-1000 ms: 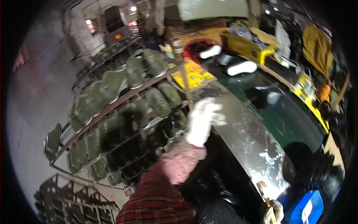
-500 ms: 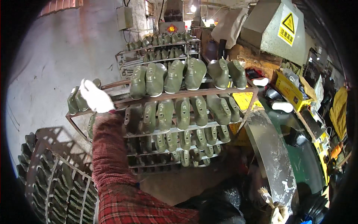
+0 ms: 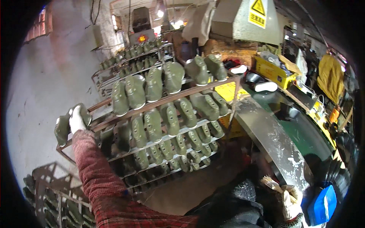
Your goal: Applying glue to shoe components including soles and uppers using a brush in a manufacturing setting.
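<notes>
My left hand, in a white glove, is at the left end of the rack's top shelf, its fingers closed on a dark green shoe last. Another green last stands right beside it, on the far left. Further right along the same shelf, several more green lasts stand upright in a row. Low on the right, my right hand, in a pale glove, is closed around a brush with light bristles. Part of the brush handle is hidden by the fingers.
The metal rack carries more lasts on lower shelves. A second rack stands lower left, another behind. To the right are a worn metal-edged bench with a dark green surface, a blue container and a yellow box.
My left hand has come down and left onto a last at the shelf's end and closed on it. My view has turned right; the right hand with the brush shows more.
</notes>
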Motion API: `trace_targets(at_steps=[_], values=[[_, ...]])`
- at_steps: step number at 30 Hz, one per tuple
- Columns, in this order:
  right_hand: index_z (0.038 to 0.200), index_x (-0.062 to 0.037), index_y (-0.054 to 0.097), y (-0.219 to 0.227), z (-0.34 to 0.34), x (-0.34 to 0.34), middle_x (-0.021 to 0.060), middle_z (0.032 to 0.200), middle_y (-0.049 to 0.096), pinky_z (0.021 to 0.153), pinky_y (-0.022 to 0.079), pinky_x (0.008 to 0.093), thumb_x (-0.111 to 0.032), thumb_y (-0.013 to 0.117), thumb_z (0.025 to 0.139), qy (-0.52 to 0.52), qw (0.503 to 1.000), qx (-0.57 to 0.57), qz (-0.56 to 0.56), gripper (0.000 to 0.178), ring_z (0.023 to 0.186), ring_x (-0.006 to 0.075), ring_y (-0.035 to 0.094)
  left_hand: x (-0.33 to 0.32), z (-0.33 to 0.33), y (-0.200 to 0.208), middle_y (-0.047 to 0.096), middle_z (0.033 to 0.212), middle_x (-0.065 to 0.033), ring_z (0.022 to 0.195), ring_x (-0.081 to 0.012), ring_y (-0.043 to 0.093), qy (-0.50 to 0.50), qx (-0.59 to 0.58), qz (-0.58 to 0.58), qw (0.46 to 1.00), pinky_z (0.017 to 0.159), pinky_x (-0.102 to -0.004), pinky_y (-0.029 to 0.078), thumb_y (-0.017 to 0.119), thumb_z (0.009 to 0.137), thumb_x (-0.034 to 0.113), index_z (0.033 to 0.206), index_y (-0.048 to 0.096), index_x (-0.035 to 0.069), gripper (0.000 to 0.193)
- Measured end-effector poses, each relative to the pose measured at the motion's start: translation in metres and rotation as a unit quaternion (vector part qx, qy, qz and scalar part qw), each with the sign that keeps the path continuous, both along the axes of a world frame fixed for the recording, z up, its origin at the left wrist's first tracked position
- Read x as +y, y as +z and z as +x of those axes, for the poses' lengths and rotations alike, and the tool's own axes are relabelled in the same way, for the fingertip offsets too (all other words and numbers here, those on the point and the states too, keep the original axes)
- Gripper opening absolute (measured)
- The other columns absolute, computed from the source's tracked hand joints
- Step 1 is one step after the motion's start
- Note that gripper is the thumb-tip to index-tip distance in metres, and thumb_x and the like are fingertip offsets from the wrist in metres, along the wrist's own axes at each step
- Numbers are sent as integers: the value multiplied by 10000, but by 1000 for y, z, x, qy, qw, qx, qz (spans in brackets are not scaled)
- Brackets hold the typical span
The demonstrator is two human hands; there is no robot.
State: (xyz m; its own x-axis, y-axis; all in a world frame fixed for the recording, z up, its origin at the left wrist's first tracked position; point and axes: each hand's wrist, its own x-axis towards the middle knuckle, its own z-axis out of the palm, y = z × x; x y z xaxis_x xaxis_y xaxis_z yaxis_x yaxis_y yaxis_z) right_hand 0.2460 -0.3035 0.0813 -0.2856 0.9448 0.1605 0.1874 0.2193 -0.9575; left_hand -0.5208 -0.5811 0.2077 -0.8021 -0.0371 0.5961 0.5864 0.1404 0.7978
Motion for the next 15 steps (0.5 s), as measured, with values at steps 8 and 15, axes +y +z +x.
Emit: trace_targets(at_steps=[8, 15], values=[[982, -6, 615, 16, 30, -5, 50, 760, 631, 577, 452, 225, -160, 613, 896, -131, 991, -23, -27, 177, 637, 96, 568, 77, 177, -31, 356, 1396, -288, 1309, -453, 337, -379, 21, 437, 816, 1095, -581, 331, 562, 892, 308, 1391, 322, -72, 671], [1127, -24, 591, 48, 160, -28, 35, 875, 613, 704, 458, 241, -161, 541, 955, -334, 938, -21, 89, 227, 763, 103, 568, 232, 364, -97, 378, 1363, -282, 1064, -422, 514, -742, -226, 456, 435, 818, -538, 515, 547, 779, 640, 1439, 230, -48, 1005]])
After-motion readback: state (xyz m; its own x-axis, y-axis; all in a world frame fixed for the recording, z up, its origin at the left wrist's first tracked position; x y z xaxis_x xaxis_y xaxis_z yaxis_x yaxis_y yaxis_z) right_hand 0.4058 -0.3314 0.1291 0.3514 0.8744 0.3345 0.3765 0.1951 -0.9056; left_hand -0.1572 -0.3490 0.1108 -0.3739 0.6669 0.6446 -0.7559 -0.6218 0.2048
